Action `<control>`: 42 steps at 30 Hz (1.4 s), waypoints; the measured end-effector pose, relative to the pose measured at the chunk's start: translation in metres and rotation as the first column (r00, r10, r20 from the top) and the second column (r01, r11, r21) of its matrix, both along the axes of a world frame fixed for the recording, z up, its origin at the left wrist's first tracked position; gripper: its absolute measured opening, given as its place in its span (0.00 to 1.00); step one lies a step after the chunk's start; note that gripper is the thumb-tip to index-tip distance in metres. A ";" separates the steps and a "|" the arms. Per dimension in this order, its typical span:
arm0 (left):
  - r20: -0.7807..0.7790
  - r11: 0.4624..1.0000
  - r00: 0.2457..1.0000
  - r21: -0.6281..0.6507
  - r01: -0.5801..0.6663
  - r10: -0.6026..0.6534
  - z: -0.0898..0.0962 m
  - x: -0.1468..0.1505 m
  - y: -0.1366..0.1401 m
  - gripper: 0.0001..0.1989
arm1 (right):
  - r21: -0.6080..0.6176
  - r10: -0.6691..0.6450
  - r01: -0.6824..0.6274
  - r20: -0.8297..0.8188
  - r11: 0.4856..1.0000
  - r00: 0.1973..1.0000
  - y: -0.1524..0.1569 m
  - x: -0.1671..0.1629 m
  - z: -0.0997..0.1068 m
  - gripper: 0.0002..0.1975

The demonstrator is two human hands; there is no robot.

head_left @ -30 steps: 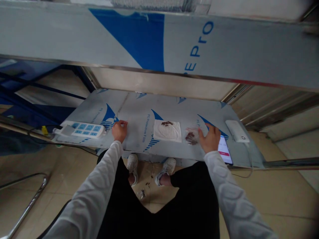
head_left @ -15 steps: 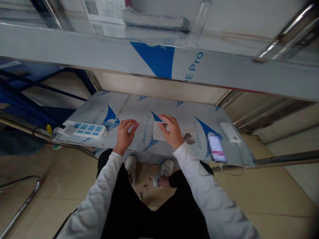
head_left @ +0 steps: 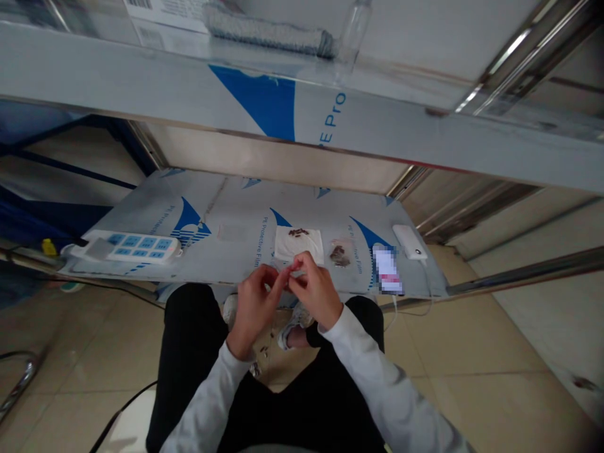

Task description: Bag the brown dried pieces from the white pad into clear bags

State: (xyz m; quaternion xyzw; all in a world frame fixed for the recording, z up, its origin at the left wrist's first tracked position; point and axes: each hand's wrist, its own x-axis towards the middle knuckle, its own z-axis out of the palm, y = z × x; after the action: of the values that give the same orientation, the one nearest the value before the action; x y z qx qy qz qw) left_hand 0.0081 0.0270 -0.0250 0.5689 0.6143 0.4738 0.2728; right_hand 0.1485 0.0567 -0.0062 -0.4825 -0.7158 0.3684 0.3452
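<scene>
My left hand (head_left: 257, 299) and my right hand (head_left: 314, 289) meet at the fingertips over the front edge of the lower shelf. Both are closed in a pinch. Whatever sits between the fingertips is too small to make out. Just beyond them lies a white sheet, perhaps tissue (head_left: 309, 245), with several small dark brown pieces (head_left: 298, 232) near its far edge. To the right of the sheet is a see-through plastic bag (head_left: 340, 254) with dark brown bits inside.
A white power strip (head_left: 141, 246) lies at the shelf's left. On the right are a phone (head_left: 387, 269) and a white power bank (head_left: 409, 242) with cables. An upper shelf (head_left: 179, 82) crosses in front. Small bits (head_left: 264, 349) lie on the floor.
My hands have come back toward me and together, from apart above the shelf to touching fingertips. The white sheet and brown pieces are now uncovered. The camera view has shifted.
</scene>
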 end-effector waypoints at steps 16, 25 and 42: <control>-0.002 0.935 0.946 -0.152 0.320 -0.324 -0.025 0.021 -0.002 0.13 | -0.015 -0.162 0.161 -0.030 0.987 0.986 -0.040 0.026 -0.037 0.03; -0.616 0.930 0.703 -0.311 0.197 -0.355 -0.002 0.030 -0.022 0.09 | 0.121 -0.146 0.118 0.260 0.986 0.954 -0.048 0.041 -0.053 0.19; -0.271 0.828 0.784 -0.140 0.542 -0.559 -0.015 0.019 -0.001 0.16 | -0.038 0.232 -0.230 0.242 0.972 0.942 -0.024 0.047 -0.001 0.04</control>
State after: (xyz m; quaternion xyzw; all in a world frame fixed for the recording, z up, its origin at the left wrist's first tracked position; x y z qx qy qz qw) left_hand 0.0270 0.0258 -0.0402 0.7808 0.4684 0.2643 0.3179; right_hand 0.1954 0.0331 -0.0073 -0.4385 -0.8029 0.3471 0.2066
